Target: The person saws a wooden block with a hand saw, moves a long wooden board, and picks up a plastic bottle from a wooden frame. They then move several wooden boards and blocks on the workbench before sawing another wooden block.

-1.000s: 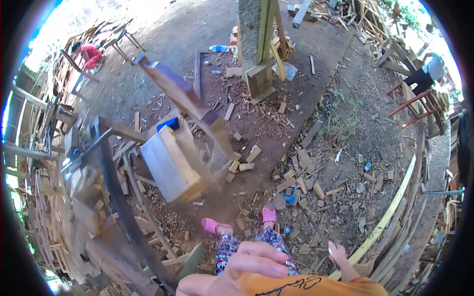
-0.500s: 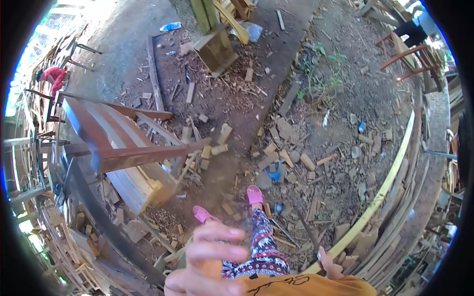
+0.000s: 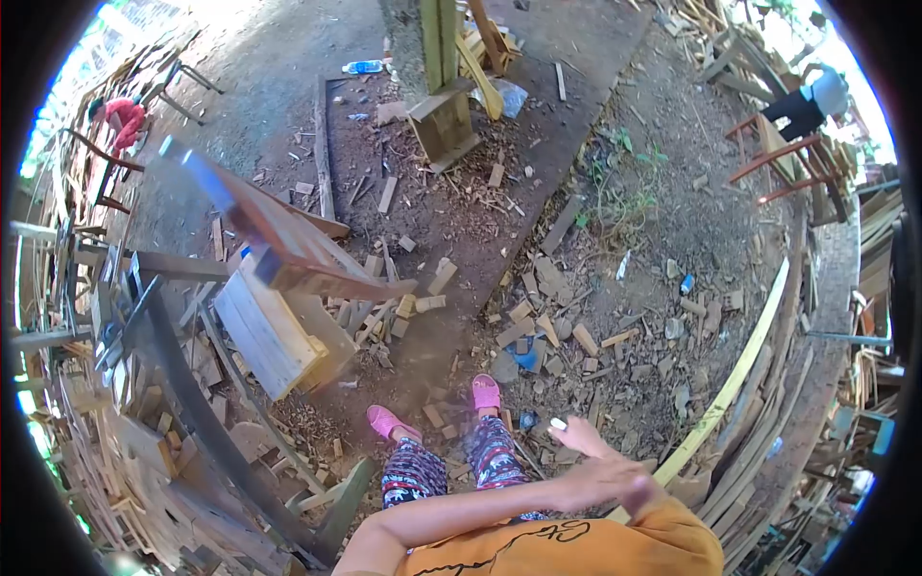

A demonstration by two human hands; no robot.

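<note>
My left arm reaches across my body, and my left hand (image 3: 610, 482) lies over my right forearm, fingers stretched out and slightly blurred. My right hand (image 3: 584, 438) is closed, with a small white piece (image 3: 558, 423) showing at its fingertips; its kind is too small to tell. In front of me to the left stands a tilted wooden chair-like frame (image 3: 298, 230) with reddish-brown slats. Beside and below it is a pale wooden panel (image 3: 269, 331). Neither hand touches them.
Wood offcuts (image 3: 442, 276) and shavings litter the dirt around my pink shoes (image 3: 487, 392). A long yellowish strip (image 3: 735, 384) curves along the right. A post (image 3: 423, 58) stands ahead. Two people (image 3: 125, 117) bend over chairs, one far left, one far right.
My left hand has moved from in front of the camera across to my right forearm. My right hand has risen forward and left with the white piece. The view has shifted slightly.
</note>
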